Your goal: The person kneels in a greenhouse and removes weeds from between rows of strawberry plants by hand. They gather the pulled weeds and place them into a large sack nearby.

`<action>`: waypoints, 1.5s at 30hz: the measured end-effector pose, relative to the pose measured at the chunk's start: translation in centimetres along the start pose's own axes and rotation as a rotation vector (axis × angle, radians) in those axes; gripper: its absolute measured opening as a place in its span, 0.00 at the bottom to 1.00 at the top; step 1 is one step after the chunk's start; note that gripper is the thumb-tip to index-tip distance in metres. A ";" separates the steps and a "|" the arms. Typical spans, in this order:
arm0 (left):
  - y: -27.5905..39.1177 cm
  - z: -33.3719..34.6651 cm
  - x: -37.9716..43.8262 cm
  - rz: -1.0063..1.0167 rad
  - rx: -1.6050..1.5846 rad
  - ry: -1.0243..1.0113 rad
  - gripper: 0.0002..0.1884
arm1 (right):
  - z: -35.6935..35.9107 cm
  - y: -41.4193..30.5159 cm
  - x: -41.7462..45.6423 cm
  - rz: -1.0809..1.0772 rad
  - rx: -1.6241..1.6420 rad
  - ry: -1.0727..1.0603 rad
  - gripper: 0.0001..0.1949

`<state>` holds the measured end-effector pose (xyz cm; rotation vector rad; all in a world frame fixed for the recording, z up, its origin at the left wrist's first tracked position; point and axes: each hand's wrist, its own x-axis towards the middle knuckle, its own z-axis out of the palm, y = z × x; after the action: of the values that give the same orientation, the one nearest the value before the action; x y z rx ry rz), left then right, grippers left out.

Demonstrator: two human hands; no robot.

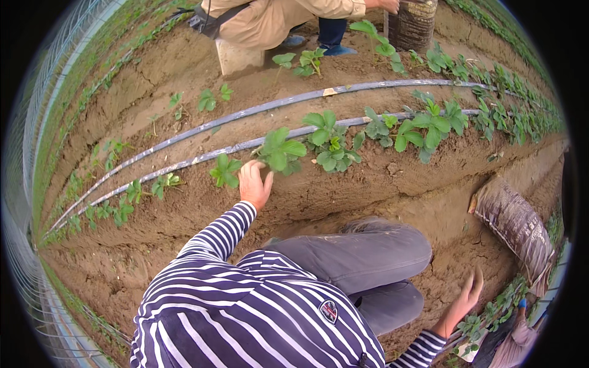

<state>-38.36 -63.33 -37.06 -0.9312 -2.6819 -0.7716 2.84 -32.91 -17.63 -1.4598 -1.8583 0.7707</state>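
My left hand [255, 184] reaches to the edge of the raised soil bed, at the base of a leafy strawberry plant [279, 151]. Its fingertips go behind the leaves and stems, so whether they grip anything is hidden. Just left of that hand grows a smaller strawberry plant [225, 171]; a bushier strawberry plant [335, 149] stands to the right. My right hand [464, 299] hangs low over the furrow on the right, fingers extended and apart, with nothing visible in it. Strawberry leaves [474, 325] of another row lie near its wrist.
Two drip irrigation hoses [257, 110] [234, 148] run along the bed. A filled plastic sack [515, 223] lies in the furrow. Across the bed a person [262, 23] squats on a white bucket [237, 57] beside an upright sack [412, 25]. Another person [515, 342] appears lower right.
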 end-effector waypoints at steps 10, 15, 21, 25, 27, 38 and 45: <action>-1.6 1.8 2.8 -0.054 -0.041 -0.074 0.36 | 33.5 -14.2 -3.9 -0.827 -0.059 -1.020 0.11; -2.8 2.0 2.5 0.072 -0.054 -0.027 0.24 | 41.6 -13.3 -7.9 -1.003 -0.234 -1.031 0.15; -3.9 2.9 2.1 0.070 -0.072 0.007 0.18 | 45.7 -13.4 -9.0 -1.231 -0.487 -1.045 0.13; -3.7 2.5 2.1 0.053 -0.100 0.029 0.19 | 48.1 -13.7 -5.7 -1.304 -0.387 -1.280 0.12; -3.6 2.6 2.3 0.072 -0.132 0.050 0.18 | 50.7 -14.3 -4.6 -1.194 -0.550 -1.212 0.08; -4.2 2.5 2.0 0.120 -0.189 0.023 0.13 | 50.4 -21.6 1.4 -1.112 -0.493 -1.406 0.13; -4.4 3.2 1.6 0.073 -0.143 0.018 0.12 | 51.6 -16.9 -8.5 -0.914 -0.267 -1.450 0.14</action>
<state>-42.36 -63.67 -41.03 -1.0439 -2.5889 -0.9617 -46.18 -47.72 -37.69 0.2656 -3.3065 1.1915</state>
